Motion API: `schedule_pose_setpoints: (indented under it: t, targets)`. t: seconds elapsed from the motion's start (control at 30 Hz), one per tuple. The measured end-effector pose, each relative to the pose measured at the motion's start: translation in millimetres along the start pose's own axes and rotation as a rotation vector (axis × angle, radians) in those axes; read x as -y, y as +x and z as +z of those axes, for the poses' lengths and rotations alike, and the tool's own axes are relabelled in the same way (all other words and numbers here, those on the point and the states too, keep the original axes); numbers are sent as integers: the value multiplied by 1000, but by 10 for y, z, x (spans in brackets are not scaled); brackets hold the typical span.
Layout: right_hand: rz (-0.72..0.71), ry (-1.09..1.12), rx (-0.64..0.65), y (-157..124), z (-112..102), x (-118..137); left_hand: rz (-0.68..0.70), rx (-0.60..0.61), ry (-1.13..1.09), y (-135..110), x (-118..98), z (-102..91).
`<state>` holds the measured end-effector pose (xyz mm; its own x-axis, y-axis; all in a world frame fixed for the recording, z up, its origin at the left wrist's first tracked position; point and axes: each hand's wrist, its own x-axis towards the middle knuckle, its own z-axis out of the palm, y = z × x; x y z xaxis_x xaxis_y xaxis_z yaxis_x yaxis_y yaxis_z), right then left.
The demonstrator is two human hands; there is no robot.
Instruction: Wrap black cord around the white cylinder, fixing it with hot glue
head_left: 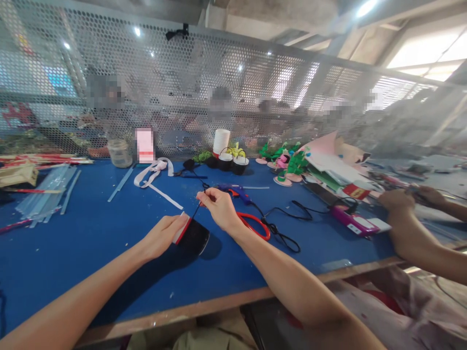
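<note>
Two hands of yours are at work over the blue table [233, 279]. Your left hand [166, 234] grips the black cup [196, 237] by its red-and-white rim, tipping it on its side above the near part of the table. Your right hand [219, 208] pinches a thin black cord [196, 211] between thumb and fingertips, just above that rim. No lettering can be made out on the cup.

Beyond your right hand lie a blue glue gun [239, 193] and a red loop [268, 231]; white ribbon [166, 195] curls beyond your left. Farther back are a stack of white cups [221, 142] and two small handled pots [240, 166], black below and white above.

As for labels — a pink card [146, 141] with a red band stands by the mesh screen [189, 73], blurred past reading. The red patch [356, 191] among the papers [337, 163] and the pale marks on the purple power strip [352, 218] — too small to read. At right, a co-worker's hand [397, 200] is near that strip.
</note>
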<state>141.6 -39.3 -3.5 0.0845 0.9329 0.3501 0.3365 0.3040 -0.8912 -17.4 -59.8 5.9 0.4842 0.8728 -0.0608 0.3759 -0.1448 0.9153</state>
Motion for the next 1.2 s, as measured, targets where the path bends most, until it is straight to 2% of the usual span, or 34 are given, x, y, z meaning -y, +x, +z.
schedule_pose_setpoints:
  t: [0.3,0.47,0.83,1.2]
  targets:
    - [9,17,63,-12,42,-31,90,5,15,-48,-8,-6]
    - [27,26,104,-25,65,-31,113,-42,58,-57,11,-8]
    - [23,-27,178,-59,93,-13,246,-9,130,-72,18,-11]
    - [54,-39,258,-104,80,78,274,-11,180,-70,30,-26]
